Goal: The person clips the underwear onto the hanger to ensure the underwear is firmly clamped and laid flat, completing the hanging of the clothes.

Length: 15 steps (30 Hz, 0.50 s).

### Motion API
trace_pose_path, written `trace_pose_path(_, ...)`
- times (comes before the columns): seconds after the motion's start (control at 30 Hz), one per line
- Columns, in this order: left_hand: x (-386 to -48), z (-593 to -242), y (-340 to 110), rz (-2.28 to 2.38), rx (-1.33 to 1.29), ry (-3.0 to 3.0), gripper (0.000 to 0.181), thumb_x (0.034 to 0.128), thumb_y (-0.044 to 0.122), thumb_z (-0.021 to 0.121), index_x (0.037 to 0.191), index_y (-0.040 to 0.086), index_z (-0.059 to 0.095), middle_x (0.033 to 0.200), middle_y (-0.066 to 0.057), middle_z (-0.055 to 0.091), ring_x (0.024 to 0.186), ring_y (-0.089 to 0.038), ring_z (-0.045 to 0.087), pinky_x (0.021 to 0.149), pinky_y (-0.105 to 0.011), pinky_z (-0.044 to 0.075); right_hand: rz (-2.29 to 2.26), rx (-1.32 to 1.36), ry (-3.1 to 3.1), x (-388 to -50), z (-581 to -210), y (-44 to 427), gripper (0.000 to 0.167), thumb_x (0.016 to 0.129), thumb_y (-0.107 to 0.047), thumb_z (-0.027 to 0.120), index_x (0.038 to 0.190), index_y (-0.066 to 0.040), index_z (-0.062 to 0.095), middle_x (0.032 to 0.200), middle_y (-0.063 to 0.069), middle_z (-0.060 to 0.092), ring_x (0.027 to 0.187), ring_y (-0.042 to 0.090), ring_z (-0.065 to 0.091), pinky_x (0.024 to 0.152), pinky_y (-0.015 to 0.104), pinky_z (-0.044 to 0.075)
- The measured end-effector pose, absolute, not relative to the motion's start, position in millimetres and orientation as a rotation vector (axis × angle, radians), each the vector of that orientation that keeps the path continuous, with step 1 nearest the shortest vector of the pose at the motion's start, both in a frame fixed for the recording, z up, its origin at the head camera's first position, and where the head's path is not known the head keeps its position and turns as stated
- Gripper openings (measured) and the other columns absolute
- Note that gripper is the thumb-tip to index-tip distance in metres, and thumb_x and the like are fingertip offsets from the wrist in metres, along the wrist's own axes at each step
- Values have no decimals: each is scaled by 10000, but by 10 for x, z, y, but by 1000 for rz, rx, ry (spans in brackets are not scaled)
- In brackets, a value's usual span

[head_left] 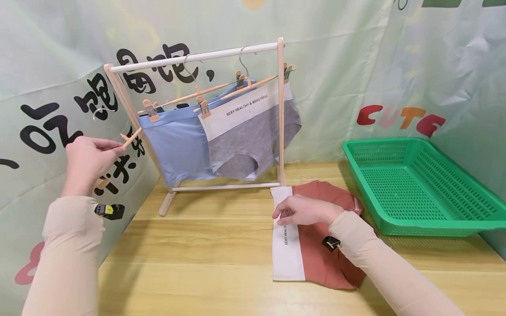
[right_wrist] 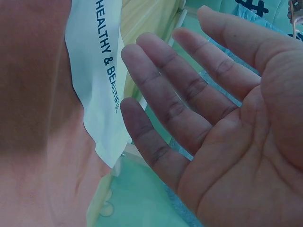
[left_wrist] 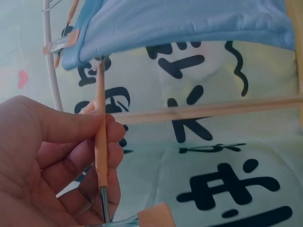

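My left hand [head_left: 92, 158] pinches a wooden clip hanger [left_wrist: 101, 156] between thumb and fingers, left of the small drying rack. One of its clips [left_wrist: 156, 216] shows at the bottom of the left wrist view. My right hand [head_left: 306, 210], fingers loosely bent and holding nothing, is over the white waistband [head_left: 287, 263] of red-brown underpants [head_left: 322, 245] lying flat on the table. Whether it touches the cloth I cannot tell. Blue underpants [head_left: 174, 145] and grey underpants [head_left: 245, 136] hang from clip hangers on the rack.
The rack has a white top rail [head_left: 158, 63] and wooden side posts [head_left: 281, 114]. A green plastic basket [head_left: 379, 215] stands at the right on the wooden table [head_left: 189, 254]. Printed cloth [head_left: 324, 52] hangs behind and at both sides.
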<state>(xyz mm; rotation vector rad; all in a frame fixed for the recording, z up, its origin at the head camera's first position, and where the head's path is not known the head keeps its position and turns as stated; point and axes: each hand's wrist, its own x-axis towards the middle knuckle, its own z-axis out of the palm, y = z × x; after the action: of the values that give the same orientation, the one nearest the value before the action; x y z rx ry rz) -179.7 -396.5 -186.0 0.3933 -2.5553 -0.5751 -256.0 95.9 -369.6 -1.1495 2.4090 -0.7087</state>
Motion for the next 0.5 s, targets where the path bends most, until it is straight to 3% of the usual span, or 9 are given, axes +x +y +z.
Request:
trace_pose_path(0.1, -1724, -1900, -4039, -594, 409, -2529, 338, 1001, 350, 724, 1226, 108, 799, 678, 305, 646, 1039, -250, 536, 758, -350, 373, -710, -1145, 2407, -2561, -3691, 964, 235, 1028, -214, 738, 1219, -81, 772, 962, -70, 772, 909, 27, 671, 844, 234, 543)
trace_pose_path(0.23, -1639, -1913, -4132, -628, 408, -2475, 296, 995, 415, 726, 1202, 231, 830, 581, 445, 510, 879, -25, 521, 720, -275, 386, -708, -1141, 2404, -2563, -3688, 970, 229, 1031, -214, 733, 1220, -90, 770, 968, -70, 771, 917, 30, 673, 851, 239, 544)
trace_pose_path(0.33, -1582, -1893, -4168, -685, 397, -2429, 323, 987, 448, 737, 1225, 246, 823, 594, 463, 535, 770, 91, 518, 681, -220, 407, -710, -1142, 2404, -2566, -3689, 972, 224, 1030, -215, 733, 1215, -95, 772, 965, -72, 771, 914, 30, 670, 853, 240, 542)
trace_pose_path(0.5, -1504, -1815, -4181, -808, 360, -2347, 335, 977, 415, 774, 1253, 230, 812, 639, 423, 616, 720, 158, 566, 687, -142, 390, -709, -1159, 2403, -2569, -3694, 978, 221, 1030, -214, 732, 1209, -91, 773, 963, -73, 774, 908, 21, 670, 854, 236, 544)
